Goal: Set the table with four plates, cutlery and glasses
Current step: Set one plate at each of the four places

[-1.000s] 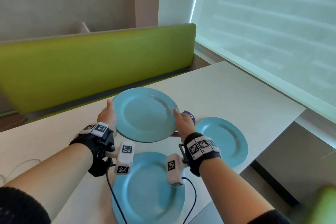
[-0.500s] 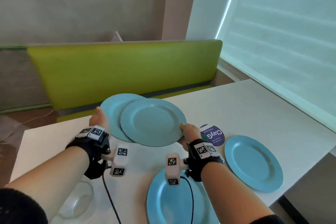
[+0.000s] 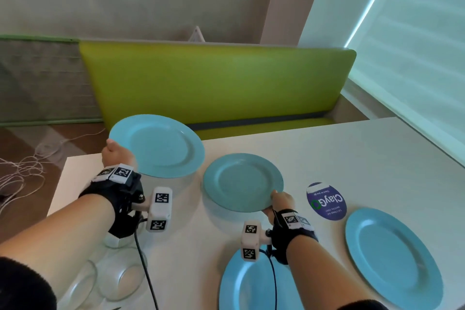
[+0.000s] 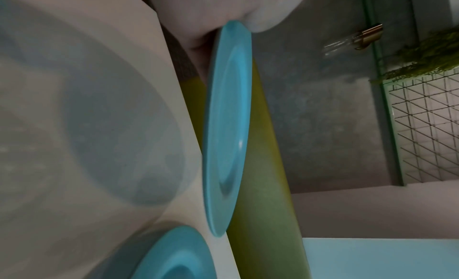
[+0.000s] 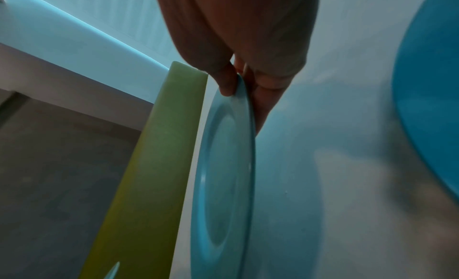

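The left hand (image 3: 117, 155) reaches far and left, pinching a raised blue plate (image 3: 157, 145) by its rim. The right hand (image 3: 280, 202) pinches a second plate (image 3: 242, 181), low over the white table (image 3: 364, 158).

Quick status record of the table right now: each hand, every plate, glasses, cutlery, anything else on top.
left hand: grips the rim of the far-left plate, held above the table's far-left corner
right hand: pinches the near rim of the middle plate, low over the table; contact unclear
near plate: lying flat at the near edge
right plate: lying flat
glasses: clear, near left, under the left arm; count unclear
cutlery: none visible
round sticker: between middle and right plates
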`<state>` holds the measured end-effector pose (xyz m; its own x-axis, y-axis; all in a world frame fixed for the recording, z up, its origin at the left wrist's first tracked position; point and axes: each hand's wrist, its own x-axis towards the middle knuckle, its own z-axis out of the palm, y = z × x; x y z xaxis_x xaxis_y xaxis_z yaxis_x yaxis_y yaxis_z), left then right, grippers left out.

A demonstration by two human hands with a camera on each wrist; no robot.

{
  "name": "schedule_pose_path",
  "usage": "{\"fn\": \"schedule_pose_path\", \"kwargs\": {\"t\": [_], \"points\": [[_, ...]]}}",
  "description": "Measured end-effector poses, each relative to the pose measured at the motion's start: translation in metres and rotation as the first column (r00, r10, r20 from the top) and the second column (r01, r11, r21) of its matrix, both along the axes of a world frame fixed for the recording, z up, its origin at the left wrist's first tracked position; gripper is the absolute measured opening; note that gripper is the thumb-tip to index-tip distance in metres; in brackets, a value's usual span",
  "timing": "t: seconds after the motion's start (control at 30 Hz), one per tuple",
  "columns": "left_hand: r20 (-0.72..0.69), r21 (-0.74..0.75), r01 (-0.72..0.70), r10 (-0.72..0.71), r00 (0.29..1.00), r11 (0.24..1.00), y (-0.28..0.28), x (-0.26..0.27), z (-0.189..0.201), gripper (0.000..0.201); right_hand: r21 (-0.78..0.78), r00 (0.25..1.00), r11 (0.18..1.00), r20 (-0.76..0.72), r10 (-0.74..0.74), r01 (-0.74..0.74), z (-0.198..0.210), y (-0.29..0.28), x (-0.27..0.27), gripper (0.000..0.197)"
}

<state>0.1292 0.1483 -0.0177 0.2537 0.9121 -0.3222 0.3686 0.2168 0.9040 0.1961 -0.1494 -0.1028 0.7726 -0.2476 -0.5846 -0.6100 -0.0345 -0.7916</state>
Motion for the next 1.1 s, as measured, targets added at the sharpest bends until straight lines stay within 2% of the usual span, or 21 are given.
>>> {"fn": "schedule_pose_path", "kwargs": {"t": [0.1, 0.33, 0.53, 0.6, 0.73, 0.87, 1.1], "points": [[-0.01, -0.02, 0.011, -0.011, 1.0, 1.0, -0.003, 0.002, -0.002, 0.054, 0.001, 1.0, 1.0, -0.024, -0.004, 0.004, -0.004, 0.008, 0.0, 0.018], [0.009, -0.053, -0.003, 0.004, 1.0, 0.999, 0.002, 0.011, -0.011, 0.055, -0.025, 0.996, 1.0, -0.091, 0.003, -0.005, -0.004, 0.025, 0.005, 0.043], [0.022, -0.079, -0.036, 0.038, 0.999, 0.996, 0.011, 0.016, -0.019, 0.055, 0.07, 0.993, 0.998, -0.121, 0.011, -0.002, -0.019, 0.033, 0.019, 0.033], [0.018, -0.077, -0.044, 0.046, 0.999, 0.996, 0.013, 0.017, -0.022, 0.055, 0.071, 0.993, 0.997, -0.117, 0.023, -0.015, -0.015, 0.034, 0.02, 0.034], [0.012, -0.082, -0.046, 0.047, 0.999, 0.996, 0.016, 0.018, -0.028, 0.056, 0.05, 0.992, 0.997, -0.103, 0.066, -0.062, -0.017, 0.032, 0.025, 0.022], [0.004, -0.08, -0.04, 0.04, 0.999, 0.996, 0.018, 0.018, -0.032, 0.056, 0.013, 0.991, 0.996, -0.103, 0.089, -0.088, -0.015, 0.033, 0.026, 0.031], [0.024, -0.085, -0.035, 0.037, 0.999, 0.996, 0.02, 0.018, -0.035, 0.056, 0.037, 0.988, 0.994, -0.104, 0.11, -0.107, -0.012, 0.033, 0.032, 0.044]]}}
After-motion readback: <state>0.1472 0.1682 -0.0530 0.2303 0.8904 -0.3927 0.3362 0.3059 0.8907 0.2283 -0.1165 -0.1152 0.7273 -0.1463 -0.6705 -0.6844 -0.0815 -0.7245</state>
